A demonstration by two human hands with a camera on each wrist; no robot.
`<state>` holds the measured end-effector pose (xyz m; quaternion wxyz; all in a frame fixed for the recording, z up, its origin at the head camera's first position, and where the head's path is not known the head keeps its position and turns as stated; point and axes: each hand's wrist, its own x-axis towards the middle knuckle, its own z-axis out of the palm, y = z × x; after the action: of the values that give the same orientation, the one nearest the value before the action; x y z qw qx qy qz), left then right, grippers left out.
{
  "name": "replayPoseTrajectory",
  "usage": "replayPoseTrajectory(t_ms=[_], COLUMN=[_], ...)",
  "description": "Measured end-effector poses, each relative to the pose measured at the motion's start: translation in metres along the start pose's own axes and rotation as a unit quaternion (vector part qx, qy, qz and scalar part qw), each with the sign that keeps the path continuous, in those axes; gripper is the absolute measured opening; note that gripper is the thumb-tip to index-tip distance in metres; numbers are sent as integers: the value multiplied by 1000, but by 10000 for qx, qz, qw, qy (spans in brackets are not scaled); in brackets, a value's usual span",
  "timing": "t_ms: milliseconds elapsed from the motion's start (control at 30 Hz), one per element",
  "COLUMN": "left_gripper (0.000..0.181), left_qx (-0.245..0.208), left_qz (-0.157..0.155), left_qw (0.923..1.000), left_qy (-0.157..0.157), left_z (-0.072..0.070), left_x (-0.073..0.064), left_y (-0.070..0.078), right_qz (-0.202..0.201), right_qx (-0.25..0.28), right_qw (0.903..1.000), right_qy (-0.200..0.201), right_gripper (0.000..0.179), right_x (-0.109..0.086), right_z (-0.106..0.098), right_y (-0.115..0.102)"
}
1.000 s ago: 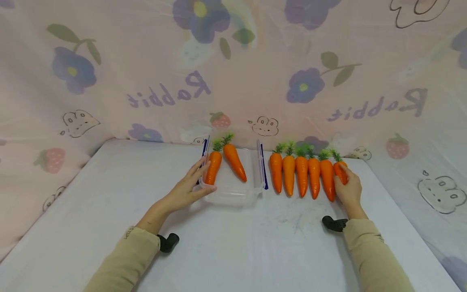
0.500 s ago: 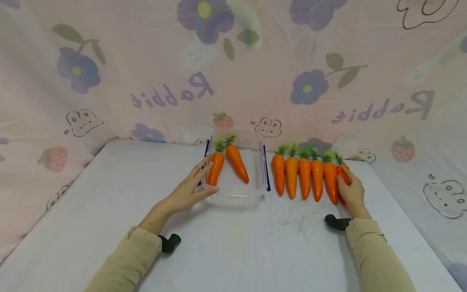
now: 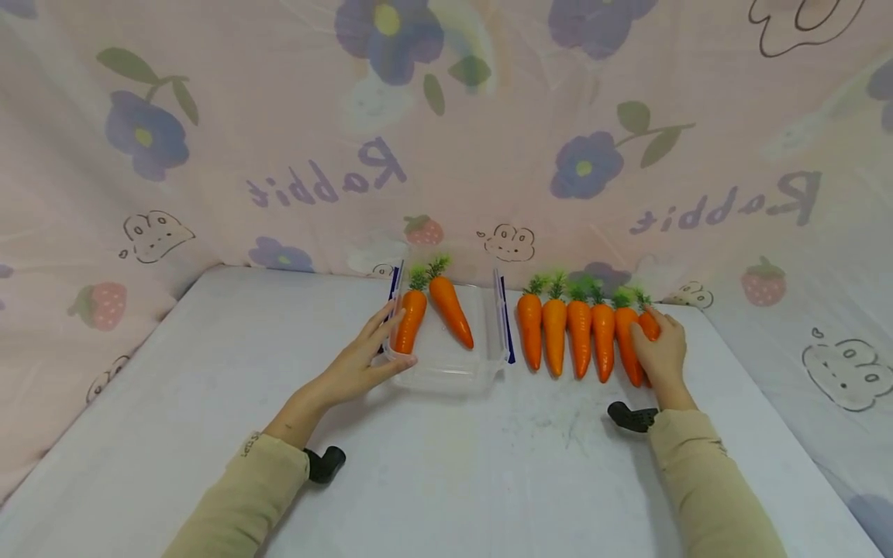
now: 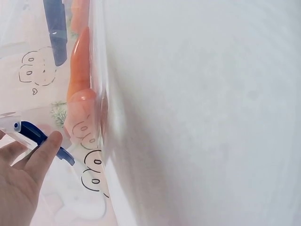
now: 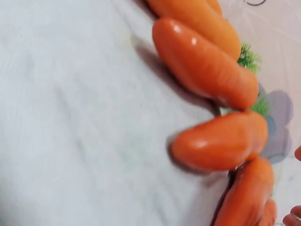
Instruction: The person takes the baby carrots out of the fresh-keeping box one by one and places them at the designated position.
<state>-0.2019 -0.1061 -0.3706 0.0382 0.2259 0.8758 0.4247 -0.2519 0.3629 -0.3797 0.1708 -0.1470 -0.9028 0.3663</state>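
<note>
A clear plastic container [image 3: 453, 378] with raised blue-latched flaps stands mid-table, with two toy carrots [image 3: 450, 311] inside. My left hand [image 3: 359, 368] rests at its left front corner, fingers outstretched along the side wall and thumb at the front rim. In the left wrist view the thumb [image 4: 49, 146] lies over a blue latch [image 4: 33, 132]. Right of the container, several toy carrots [image 3: 579, 341] lie in a row. My right hand [image 3: 663, 353] spreads over the rightmost carrot [image 3: 649, 324], its thumb overlapping the neighbouring one. In the right wrist view only fingertips [image 5: 292, 218] show, beside the carrots.
Everything stands on a white-covered table [image 3: 446, 480]. A patterned pink cloth [image 3: 293, 132] hangs behind and along the sides. Each wrist has a black mount [image 3: 325, 465] sticking out towards the middle. The container's right flap [image 3: 504, 322] stands up close to the carrot row.
My right hand has shifted slightly left and away from me over the end of the row, its thumb now overlapping the second carrot from the right. The left hand stays at the container.
</note>
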Motion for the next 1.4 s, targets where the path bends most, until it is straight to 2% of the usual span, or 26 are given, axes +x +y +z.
replayPoseTrajectory(t_ms=[267, 600, 1000, 1167, 1400], left_gripper=[82, 82, 82, 81, 81], left_qx=[53, -37, -24, -6, -43], left_qz=[8, -91, -31, 12, 15], left_qw=[10000, 9999, 10000, 10000, 10000], left_qy=[29, 46, 46, 55, 23], left_z=[-1, -2, -1, 0, 2], left_x=[1, -2, -2, -2, 0], left_y=[0, -1, -1, 0, 1], right_qz=[-486, -1047, -1311, -1490, -1372], right_qx=[331, 610, 928, 1159, 1544], right_qw=[9981, 9926, 9861, 9812, 9770], right_qy=[192, -23, -428, -405, -529], right_gripper=[48, 47, 47, 45, 45], right_x=[-5, -10, -22, -25, -31], right_z=[7, 17, 34, 40, 48], right_y=[-25, -61, -98, -111, -133])
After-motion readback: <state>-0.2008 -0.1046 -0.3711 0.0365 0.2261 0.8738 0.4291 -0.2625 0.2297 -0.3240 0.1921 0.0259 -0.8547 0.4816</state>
